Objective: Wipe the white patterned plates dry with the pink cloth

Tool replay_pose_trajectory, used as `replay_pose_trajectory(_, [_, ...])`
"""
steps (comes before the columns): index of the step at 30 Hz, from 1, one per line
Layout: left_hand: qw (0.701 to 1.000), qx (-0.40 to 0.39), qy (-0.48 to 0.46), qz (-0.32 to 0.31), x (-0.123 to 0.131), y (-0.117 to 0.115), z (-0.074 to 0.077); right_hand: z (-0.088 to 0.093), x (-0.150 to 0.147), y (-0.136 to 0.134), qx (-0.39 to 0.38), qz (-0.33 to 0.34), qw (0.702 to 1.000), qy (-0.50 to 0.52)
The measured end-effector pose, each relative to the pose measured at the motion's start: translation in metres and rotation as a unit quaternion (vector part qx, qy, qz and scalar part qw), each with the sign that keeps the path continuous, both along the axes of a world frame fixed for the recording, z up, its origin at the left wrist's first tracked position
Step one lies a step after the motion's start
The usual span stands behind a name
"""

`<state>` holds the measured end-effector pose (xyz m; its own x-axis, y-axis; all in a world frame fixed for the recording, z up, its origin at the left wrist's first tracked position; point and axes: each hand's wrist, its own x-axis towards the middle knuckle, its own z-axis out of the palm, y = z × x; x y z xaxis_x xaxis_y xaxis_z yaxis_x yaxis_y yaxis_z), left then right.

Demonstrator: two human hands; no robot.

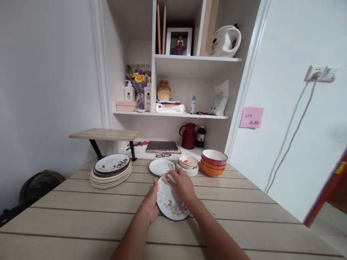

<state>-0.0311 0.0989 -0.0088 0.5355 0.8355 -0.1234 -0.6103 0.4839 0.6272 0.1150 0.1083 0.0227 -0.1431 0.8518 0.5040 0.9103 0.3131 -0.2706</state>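
A wide, pale wooden bench with dark grooves (81, 216) is filling the foreground, and a white built-in shelving unit (197, 58) is standing behind it. A low wooden riser on black legs (104, 134) is sitting at the bench's far left, with a tall stack of round ceramic plates (111, 179) resting just in front. On the right, red and orange round bowls (213, 170) are nesting together. Between these groups, a flat white round plate (159, 167) is lying near a short stack of small white plates (192, 171).

The round white dark-rimmed plate with brown floral decoration (167, 198) is tilting above the middle of the bench, nearest the person; whether its lower edge is touching the wood, I cannot tell. The left grip (150, 206) is clamping its left edge, thumb along the rim, with the other fingers mostly hiding. The right grip (183, 186) is closing on a pale, crumpled, cloth-like piece (170, 177) and pressing it against the far part of the face.

Judging by this hold, the plate is needing firm left-hand support opposite the pressure. Even, light strokes running from rim to centre would be covering the face best, with the left thumb moving aside so that no patch is escaping.
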Motion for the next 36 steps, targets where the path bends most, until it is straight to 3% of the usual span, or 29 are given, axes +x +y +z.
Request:
replay_pose_trajectory(3, [1.0, -0.01, 0.011, -0.01, -0.002, 0.001, -0.002, -0.002, 0.016, -0.007, -0.037, -0.034, 0.999, 0.0])
replay_pose_trajectory(6, [1.0, -0.02, 0.016, -0.012, -0.004, 0.001, -0.004, 0.0, 0.031, -0.018, -0.116, -0.014, 0.993, -0.011])
replay_pose_trajectory(11, [1.0, -0.014, 0.005, 0.003, -0.004, 0.0, -0.004, 0.005, 0.022, -0.032, -0.188, 0.117, 0.974, -0.038])
replay_pose_trajectory(13, [1.0, -0.009, 0.007, 0.008, -0.003, 0.0, -0.002, 0.002, 0.008, -0.034, -0.18, 0.181, 0.967, -0.015])
replay_pose_trajectory(15, [0.999, -0.011, 0.024, 0.019, -0.002, -0.001, -0.001, -0.002, -0.005, -0.032, -0.152, 0.2, 0.968, 0.022])
replay_pose_trajectory(17, [0.999, -0.016, 0.043, 0.026, 0.0, -0.002, 0.0, -0.006, -0.011, -0.026, -0.111, 0.169, 0.978, 0.056])
replay_pose_trajectory(21, [0.999, -0.012, 0.046, 0.018, 0.001, -0.003, 0.0, -0.007, 0.002, -0.012, -0.056, 0.045, 0.993, 0.096])
replay_pose_trajectory(26, [0.999, 0.004, 0.047, -0.002, -0.001, -0.004, 0.0, 0.002, 0.03, -0.015, -0.125, -0.001, 0.991, 0.037])
replay_pose_trajectory(31, [1.0, -0.006, 0.025, -0.015, -0.002, -0.006, 0.003, 0.012, 0.039, -0.034, -0.239, 0.105, 0.964, -0.046])
replay_pose_trajectory(36, [0.999, 0.0, 0.035, -0.003, -0.001, -0.007, 0.005, 0.009, 0.013, -0.035, -0.194, 0.196, 0.961, -0.002])
